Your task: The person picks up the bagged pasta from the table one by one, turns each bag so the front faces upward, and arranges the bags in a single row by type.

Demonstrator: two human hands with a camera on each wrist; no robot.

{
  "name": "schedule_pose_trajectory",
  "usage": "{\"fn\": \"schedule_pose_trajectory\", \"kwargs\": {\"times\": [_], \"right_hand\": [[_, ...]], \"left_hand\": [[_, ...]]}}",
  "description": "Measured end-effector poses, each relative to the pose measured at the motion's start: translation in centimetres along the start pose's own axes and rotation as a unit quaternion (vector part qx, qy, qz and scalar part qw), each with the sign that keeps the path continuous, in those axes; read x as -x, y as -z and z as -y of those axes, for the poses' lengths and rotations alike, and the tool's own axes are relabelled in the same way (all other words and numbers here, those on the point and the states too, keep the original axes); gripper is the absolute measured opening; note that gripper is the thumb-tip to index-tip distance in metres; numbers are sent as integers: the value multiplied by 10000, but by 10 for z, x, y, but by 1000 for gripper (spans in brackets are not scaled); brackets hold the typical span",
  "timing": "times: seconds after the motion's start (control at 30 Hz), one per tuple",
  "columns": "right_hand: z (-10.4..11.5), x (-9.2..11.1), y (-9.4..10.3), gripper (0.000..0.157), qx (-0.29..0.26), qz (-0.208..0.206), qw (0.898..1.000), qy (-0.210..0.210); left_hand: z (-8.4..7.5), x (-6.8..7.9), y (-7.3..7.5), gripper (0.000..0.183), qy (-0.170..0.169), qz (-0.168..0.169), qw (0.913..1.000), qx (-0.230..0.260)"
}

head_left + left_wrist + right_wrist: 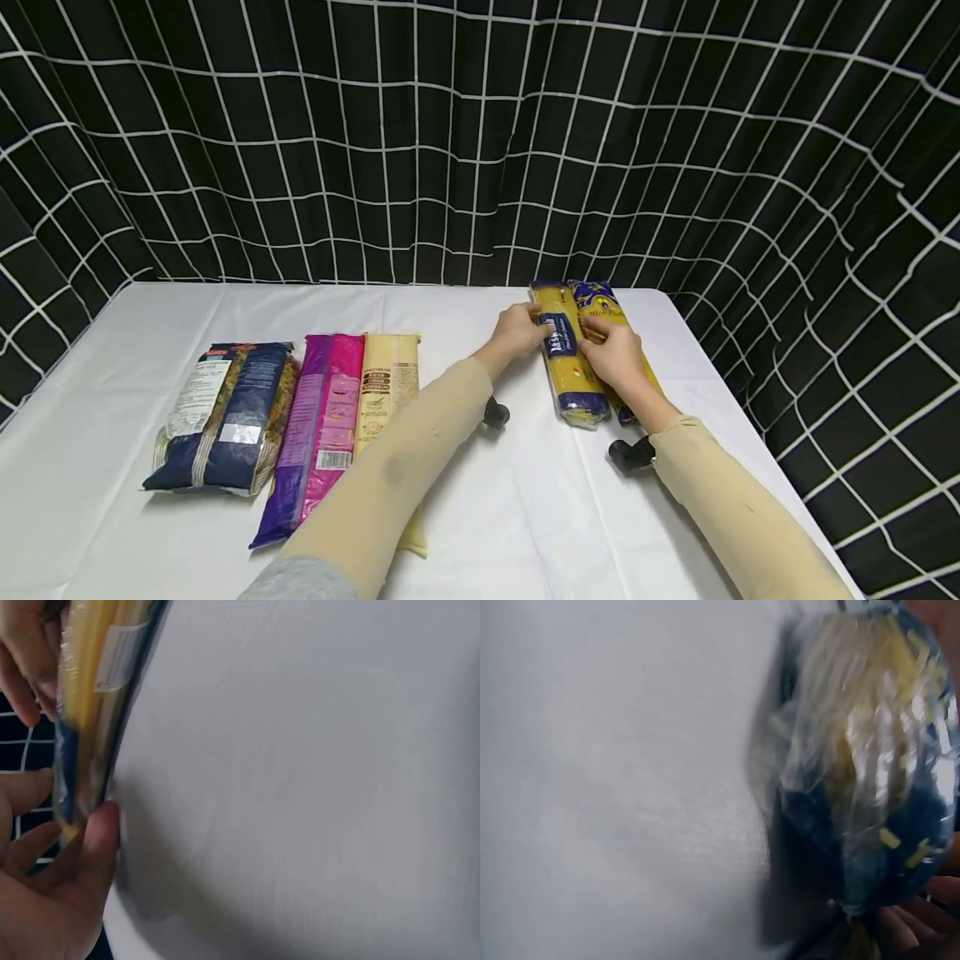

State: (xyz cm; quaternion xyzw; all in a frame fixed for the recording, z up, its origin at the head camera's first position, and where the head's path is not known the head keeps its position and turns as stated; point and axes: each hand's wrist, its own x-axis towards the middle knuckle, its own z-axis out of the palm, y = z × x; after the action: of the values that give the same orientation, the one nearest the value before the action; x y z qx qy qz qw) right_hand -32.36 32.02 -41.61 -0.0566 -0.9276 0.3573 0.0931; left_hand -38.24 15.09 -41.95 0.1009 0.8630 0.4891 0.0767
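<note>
Pasta fills the packet between both hands.

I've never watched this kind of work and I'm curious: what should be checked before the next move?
1. Left hand pinching the left yellow pack: ok.
2. Right hand at that pack's right edge: ok.
3. Right hand's hold firm: cannot tell.
4. Right yellow pack in full view from the head: not ok, the hand hides part.
5. Cream pack in full view: not ok, the left forearm hides part.
6. Pink pack on the table: ok.
</note>
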Motion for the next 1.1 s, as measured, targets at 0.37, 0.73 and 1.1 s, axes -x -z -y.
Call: {"fn": "schedule_pose_trajectory", "kwargs": {"times": [0.37, 0.73, 1.1], "right_hand": [[37, 25, 10, 53, -775, 209, 9959, 414], [105, 81, -41, 53, -1523, 1268, 9632, 1816], [159, 136, -98, 74, -512, 2786, 9251, 2529]], "left_hand": [[2, 33, 73, 46, -865, 528, 9935, -512], [48, 78, 187, 40, -1646, 103, 9758, -1432], [97, 101, 222, 56, -627, 692, 9843, -1501]]}}
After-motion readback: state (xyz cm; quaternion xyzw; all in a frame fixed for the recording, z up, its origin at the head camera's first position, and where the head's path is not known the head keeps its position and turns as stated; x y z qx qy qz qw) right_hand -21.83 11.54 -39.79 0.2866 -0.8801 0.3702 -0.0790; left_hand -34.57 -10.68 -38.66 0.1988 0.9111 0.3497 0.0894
